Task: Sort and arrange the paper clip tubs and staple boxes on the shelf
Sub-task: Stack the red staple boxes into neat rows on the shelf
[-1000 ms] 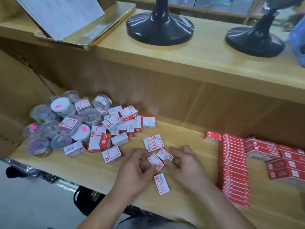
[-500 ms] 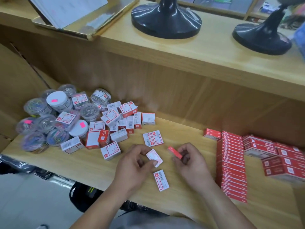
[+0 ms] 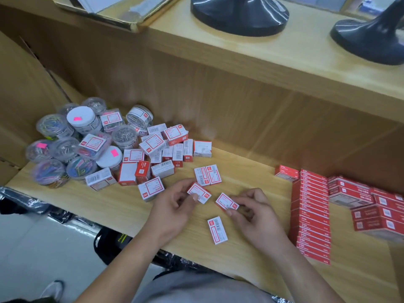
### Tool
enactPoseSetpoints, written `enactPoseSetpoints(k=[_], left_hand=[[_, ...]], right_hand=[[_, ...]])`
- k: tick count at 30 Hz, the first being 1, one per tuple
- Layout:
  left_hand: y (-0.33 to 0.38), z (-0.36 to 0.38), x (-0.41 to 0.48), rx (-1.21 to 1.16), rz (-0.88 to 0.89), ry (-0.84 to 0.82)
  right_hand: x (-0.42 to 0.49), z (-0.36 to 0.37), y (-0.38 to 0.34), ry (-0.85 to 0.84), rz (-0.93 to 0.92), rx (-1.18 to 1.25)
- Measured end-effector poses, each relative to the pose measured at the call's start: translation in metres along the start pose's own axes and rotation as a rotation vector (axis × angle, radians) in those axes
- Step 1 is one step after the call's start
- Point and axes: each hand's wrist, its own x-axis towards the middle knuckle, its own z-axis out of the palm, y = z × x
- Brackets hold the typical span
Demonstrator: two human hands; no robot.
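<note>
My left hand (image 3: 175,204) pinches a small red-and-white staple box (image 3: 200,192) just above the wooden shelf (image 3: 122,206). My right hand (image 3: 255,213) pinches another staple box (image 3: 226,201) beside it. One loose box (image 3: 217,230) lies flat below them, and a pair of boxes (image 3: 207,174) lies just behind. A jumbled heap of staple boxes (image 3: 161,149) sits left of centre. Clear round paper clip tubs (image 3: 72,141) are piled at the far left.
A neat row of red staple boxes (image 3: 312,215) runs front to back at the right, with stacked red boxes (image 3: 371,206) beyond it. Two black round stand bases (image 3: 238,14) and a gold tray (image 3: 131,12) rest on the upper shelf.
Both hands lifted a staple box off the shelf. The right hand turned its box from edge-on to label up. The view shifted closer and lower.
</note>
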Motion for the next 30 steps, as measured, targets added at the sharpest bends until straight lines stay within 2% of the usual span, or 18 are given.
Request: enactPoseSetpoints(k=[4, 7, 9, 11, 14, 18, 22, 24, 30], left_hand=[[0.003, 0.004, -0.001, -0.099, -0.025, -0.005], [0.005, 0.003, -0.001, -0.133, -0.032, -0.042], [0.005, 0.001, -0.002, -0.087, -0.011, -0.084], [0.002, 0.000, -0.002, 0.006, 0.016, -0.105], [-0.002, 0.002, 0.000, 0.162, 0.099, -0.060], [-0.006, 0.005, 0.002, 0.257, 0.153, -0.007], [-0.011, 0.014, 0.003, 0.331, 0.176, 0.146], [-0.009, 0.018, 0.005, 0.366, 0.154, 0.190], [-0.001, 0.020, 0.004, 0.477, 0.232, 0.170]], right_hand=[[-0.006, 0.003, -0.003, 0.039, -0.024, -0.040], [-0.002, 0.002, -0.009, 0.107, 0.088, 0.051], [0.005, -0.001, -0.014, 0.091, 0.210, 0.155], [0.011, -0.001, -0.019, 0.063, 0.253, 0.203], [0.013, 0.002, -0.024, 0.037, 0.247, 0.206], [0.013, 0.003, -0.026, -0.046, 0.207, 0.168], [0.011, 0.005, -0.033, -0.166, 0.169, 0.231], [0.013, 0.009, -0.033, -0.160, 0.193, 0.215], [0.019, 0.007, -0.045, -0.082, 0.174, 0.096]])
